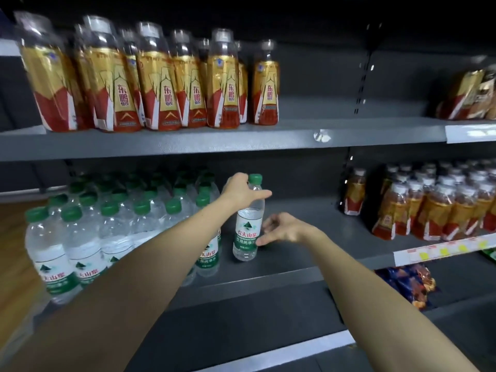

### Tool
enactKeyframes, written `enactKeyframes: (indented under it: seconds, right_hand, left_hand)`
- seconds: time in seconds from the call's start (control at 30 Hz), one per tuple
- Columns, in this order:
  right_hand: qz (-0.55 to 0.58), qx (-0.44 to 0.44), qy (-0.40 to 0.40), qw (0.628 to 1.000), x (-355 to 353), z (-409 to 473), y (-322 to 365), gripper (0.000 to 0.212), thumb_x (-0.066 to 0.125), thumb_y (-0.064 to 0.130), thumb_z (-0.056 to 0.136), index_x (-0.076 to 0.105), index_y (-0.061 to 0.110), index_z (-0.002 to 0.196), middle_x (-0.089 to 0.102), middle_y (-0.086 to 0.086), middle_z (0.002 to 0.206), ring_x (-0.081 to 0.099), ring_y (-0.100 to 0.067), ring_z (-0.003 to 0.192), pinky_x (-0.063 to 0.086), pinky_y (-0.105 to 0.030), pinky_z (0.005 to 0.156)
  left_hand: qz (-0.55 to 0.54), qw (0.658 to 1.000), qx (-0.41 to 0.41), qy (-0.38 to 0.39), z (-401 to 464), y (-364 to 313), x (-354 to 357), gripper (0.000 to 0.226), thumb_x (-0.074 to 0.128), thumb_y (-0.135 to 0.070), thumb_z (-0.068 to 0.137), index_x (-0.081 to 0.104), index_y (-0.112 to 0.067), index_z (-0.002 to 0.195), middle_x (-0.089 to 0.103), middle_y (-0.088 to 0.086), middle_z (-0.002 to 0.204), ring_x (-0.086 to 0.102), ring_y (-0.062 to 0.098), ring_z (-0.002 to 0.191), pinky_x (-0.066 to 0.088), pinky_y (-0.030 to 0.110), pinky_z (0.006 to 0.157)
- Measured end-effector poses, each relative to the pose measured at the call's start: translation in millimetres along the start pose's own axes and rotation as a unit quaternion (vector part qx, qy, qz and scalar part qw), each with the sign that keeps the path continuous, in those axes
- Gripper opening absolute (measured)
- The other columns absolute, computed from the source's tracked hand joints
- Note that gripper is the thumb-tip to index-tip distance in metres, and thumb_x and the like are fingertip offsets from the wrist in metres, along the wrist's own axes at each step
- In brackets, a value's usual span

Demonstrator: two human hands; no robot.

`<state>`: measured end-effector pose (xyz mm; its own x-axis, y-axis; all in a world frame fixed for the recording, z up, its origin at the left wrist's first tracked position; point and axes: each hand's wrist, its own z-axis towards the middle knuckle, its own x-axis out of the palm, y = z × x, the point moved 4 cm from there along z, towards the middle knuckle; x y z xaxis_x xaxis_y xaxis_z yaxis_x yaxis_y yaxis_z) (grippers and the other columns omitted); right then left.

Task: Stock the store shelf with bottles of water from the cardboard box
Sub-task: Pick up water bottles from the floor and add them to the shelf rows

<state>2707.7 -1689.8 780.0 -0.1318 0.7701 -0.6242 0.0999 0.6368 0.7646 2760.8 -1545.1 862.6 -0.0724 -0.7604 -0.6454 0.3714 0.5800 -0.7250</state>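
Middle shelf (281, 272), grey metal: a block of water bottles (88, 237) with green caps is standing packed in rows at its left, filling that end from front edge to back; at its right, well apart, a block of amber drink bottles (434, 208) with white caps is standing behind a price strip (442, 249). Upper shelf (241, 142): a row of gold-and-red bottles (150, 84) is standing at left, brown packets (469, 95) at far right. Below, at right, snack bags (410, 284) are lying on a lower level. Between the two blocks the shelf is showing bare grey. The bottle (248, 226) in hand is standing there, just beside the rightmost water bottles, base on the shelf, long axis upright with a slight lean, green cap up, label facing the camera. The left hand (243, 193) is gripping it at the shoulder just under the cap, fingers curled behind, thumb stretched across the front. The right hand (281, 228) is hovering just right of the label, fingers loosely bent, one fingertip touching the bottle's lower side and clasping nothing. The left forearm is crossing in front of several front-row water bottles, hiding parts of them.
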Motion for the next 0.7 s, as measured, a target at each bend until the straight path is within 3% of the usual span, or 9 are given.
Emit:
enactKeyframes:
  seconds: [0.07,0.23,0.37,0.5,0.6,0.7]
  right_hand:
    - [-0.088,0.022,0.025,0.996,-0.6,18.2,-17.9,0.048,0.091,0.031,0.065,0.065,0.011,0.100,0.066,0.000,0.094,0.061,-0.017,0.090,0.050,-0.035,0.093]
    - [-0.175,0.006,0.040,0.984,-10.5,57.8,-26.1,0.039,0.088,0.035,0.067,0.067,0.019,0.095,0.067,0.001,0.088,0.061,-0.016,0.083,0.048,-0.024,0.078]
    - [-0.158,-0.018,0.074,0.985,-2.5,80.5,-27.0,0.034,0.087,0.027,0.070,0.065,0.015,0.092,0.067,-0.003,0.075,0.060,-0.016,0.068,0.050,-0.028,0.073]
    - [-0.155,-0.039,0.093,0.983,0.7,98.3,-27.8,0.028,0.084,0.023,0.075,0.063,0.014,0.092,0.060,-0.001,0.067,0.056,-0.013,0.061,0.047,-0.025,0.059]
    - [-0.147,-0.051,0.100,0.983,5.7,109.4,-25.6,0.026,0.083,0.021,0.077,0.062,0.013,0.090,0.059,-0.004,0.067,0.055,-0.017,0.064,0.045,-0.027,0.059]
    - [-0.141,-0.045,0.122,0.981,15.2,117.2,-30.8,0.025,0.081,0.022,0.078,0.060,0.013,0.089,0.061,-0.009,0.073,0.057,-0.022,0.073,0.046,-0.031,0.063]
  left_hand:
    - [0.028,0.999,-0.041,-0.015,9.9,6.9,2.9,0.060,0.085,-0.053,0.066,0.066,-0.007,0.101,0.068,0.008,0.105,0.065,0.026,0.097,0.054,0.038,0.087]
    - [0.130,0.984,-0.116,-0.042,22.1,10.8,3.3,0.078,0.075,-0.057,0.076,0.056,0.000,0.127,0.060,0.013,0.127,0.057,0.030,0.117,0.046,0.032,0.091]
    - [0.229,0.964,-0.134,-0.006,26.6,16.9,9.0,0.063,0.071,-0.055,0.082,0.061,-0.004,0.117,0.063,0.013,0.121,0.060,0.029,0.111,0.049,0.033,0.085]
    - [0.316,0.942,-0.109,0.035,30.2,11.9,9.0,0.048,0.061,-0.052,0.090,0.061,-0.015,0.121,0.063,0.006,0.124,0.060,0.027,0.112,0.046,0.031,0.084]
    - [0.392,0.915,-0.050,0.080,24.5,8.1,14.8,0.063,0.075,-0.052,0.077,0.054,-0.030,0.132,0.062,-0.006,0.123,0.059,0.022,0.112,0.045,0.028,0.079]
    - [0.426,0.902,-0.022,0.063,23.8,6.6,20.8,0.067,0.086,-0.035,0.069,0.056,-0.026,0.128,0.065,0.000,0.113,0.063,0.026,0.106,0.048,0.031,0.074]
